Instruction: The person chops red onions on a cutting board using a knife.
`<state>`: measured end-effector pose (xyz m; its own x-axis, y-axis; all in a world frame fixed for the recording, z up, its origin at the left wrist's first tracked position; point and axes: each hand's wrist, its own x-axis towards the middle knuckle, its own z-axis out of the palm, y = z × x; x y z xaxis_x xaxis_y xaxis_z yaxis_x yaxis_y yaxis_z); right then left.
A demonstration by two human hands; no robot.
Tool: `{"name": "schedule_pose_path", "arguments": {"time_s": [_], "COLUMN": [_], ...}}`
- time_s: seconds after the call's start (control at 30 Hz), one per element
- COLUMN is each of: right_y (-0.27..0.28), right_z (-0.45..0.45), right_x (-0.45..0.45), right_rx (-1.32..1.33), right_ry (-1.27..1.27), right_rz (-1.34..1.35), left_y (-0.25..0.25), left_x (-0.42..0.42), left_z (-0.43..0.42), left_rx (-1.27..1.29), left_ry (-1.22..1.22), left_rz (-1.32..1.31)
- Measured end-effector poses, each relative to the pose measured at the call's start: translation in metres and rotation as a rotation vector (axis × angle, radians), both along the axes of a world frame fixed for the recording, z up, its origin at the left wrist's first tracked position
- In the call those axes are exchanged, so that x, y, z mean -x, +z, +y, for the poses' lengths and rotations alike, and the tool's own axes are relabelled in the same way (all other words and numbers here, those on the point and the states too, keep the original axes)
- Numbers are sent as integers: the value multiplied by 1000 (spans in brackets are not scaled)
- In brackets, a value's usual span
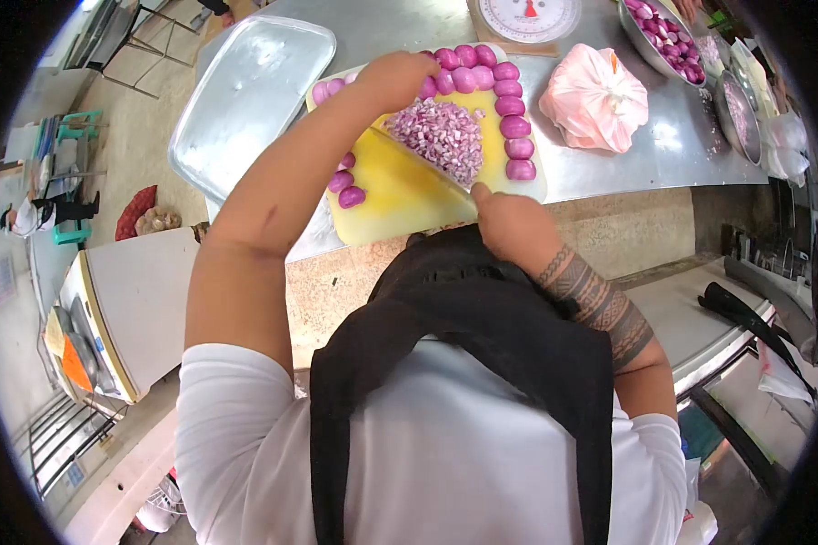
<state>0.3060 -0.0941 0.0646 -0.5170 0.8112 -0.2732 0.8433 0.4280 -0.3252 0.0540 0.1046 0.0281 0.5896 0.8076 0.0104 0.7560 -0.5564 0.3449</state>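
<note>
My right hand (515, 223) is wrapped around the handle of a kitchen knife (427, 173), whose blade lies slantwise over the yellow cutting board (373, 213). Beside the blade is a heap of chopped red onion (441, 136). Peeled red onion halves (511, 106) line the board's back and right edges, with several more (345, 182) at the left. My left hand (398, 80) reaches over the heap to the back row, its fingers bent down at an onion half (428, 88). The fingertips are mostly hidden, so any grip there is unclear.
A metal tray (250, 91) lies left of the board on the steel table (591, 177). To the right sits a tied pink plastic bag (595, 98), with a dial scale (529, 16) behind. Bowls of onions (634, 41) stand at the far right. Another person (41, 216) is at far left.
</note>
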Motion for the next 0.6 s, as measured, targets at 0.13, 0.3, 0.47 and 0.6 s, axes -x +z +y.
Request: {"name": "schedule_pose_path", "arguments": {"time_s": [0.13, 0.3, 0.47, 0.6], "right_y": [-11, -19, -30, -41], "right_z": [-4, 2, 14, 27], "right_x": [-12, -22, -20, -27], "right_rx": [114, 216, 223, 222], "right_ry": [-12, 3, -58, -163], "right_rz": [47, 117, 241, 364], "left_y": [-17, -9, 24, 33], "left_x": [6, 6, 6, -1], "left_z": [18, 21, -25, -133], "left_rx": [-20, 2, -10, 105], "left_ry": [-148, -121, 337, 730], "left_rz": [164, 230, -218, -394]}}
